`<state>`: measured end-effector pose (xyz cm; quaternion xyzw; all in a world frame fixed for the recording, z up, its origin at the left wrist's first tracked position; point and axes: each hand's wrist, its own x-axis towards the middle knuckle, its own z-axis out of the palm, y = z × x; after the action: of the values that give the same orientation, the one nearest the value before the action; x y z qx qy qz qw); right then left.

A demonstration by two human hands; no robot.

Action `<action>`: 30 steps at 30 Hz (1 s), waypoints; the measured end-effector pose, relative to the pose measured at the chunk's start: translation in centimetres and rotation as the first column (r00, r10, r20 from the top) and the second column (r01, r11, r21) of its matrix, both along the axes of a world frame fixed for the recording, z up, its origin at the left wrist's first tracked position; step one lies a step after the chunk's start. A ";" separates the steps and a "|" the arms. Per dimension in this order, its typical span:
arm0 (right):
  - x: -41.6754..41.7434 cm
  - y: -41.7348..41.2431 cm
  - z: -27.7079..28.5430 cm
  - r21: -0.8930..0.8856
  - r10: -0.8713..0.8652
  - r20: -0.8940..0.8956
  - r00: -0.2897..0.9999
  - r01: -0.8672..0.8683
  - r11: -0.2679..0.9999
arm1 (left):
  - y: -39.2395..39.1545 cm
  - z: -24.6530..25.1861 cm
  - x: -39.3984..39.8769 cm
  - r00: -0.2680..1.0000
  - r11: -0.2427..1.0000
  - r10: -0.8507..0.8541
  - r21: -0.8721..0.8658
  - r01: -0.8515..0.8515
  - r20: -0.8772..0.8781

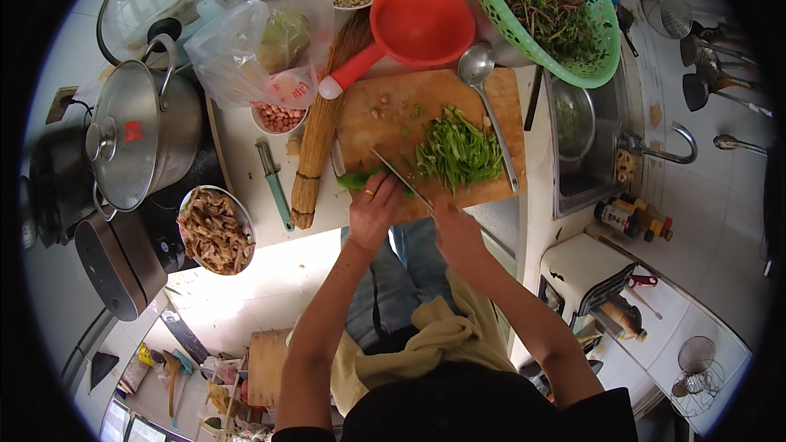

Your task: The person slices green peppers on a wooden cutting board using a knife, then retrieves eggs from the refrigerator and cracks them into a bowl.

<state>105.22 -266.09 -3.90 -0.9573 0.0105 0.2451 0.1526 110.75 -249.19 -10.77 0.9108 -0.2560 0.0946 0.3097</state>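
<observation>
My left hand [373, 209] presses a green pepper [354, 180] against the near left part of a wooden cutting board [368, 129]. A ring is on one finger. In my right hand [453, 227] is a kitchen knife [400, 178], its blade slanting up and left beside the left fingertips. Sliced green peppers [460, 150] lie heaped on the right half of the board. A steel ladle [491, 107] rests along the board's right side. My left fingers partly hide the pepper, and the knife's handle is covered by my right hand.
Left of the board are a bundled straw brush [320, 153], a peeler [276, 190], a bowl of peanuts [279, 120], a bowl of cooked meat [218, 230] and a steel pot [147, 129]. A red plastic dipper [424, 21] and a green basket [589, 73] of leafy greens stand behind. The sink [559, 196] is at right.
</observation>
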 end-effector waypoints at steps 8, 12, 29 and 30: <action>2.2 -0.9 -1.1 0.265 -0.181 0.078 0.980 0.155 0.952 | 0.1 -0.1 0.4 1.000 1.000 0.023 -0.015 -0.023 -0.002; 1.4 -1.5 2.6 0.177 -0.073 -0.006 0.997 0.073 0.981 | 0.4 -0.2 0.2 1.000 1.000 0.015 0.008 -0.015 0.010; 1.9 -1.1 -1.4 0.257 -0.127 0.165 0.978 0.081 0.963 | 0.6 -0.6 0.1 0.999 0.998 0.008 -0.057 -0.011 -0.046; 1.6 -1.3 -0.1 0.238 -0.098 0.169 0.981 0.056 0.970 | 0.5 -0.7 0.1 0.999 0.998 0.005 -0.060 -0.007 -0.044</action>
<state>106.87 -267.40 -4.02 -0.9500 0.0051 0.1514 0.2730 110.82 -248.66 -11.45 0.9037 -0.2433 0.0831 0.3424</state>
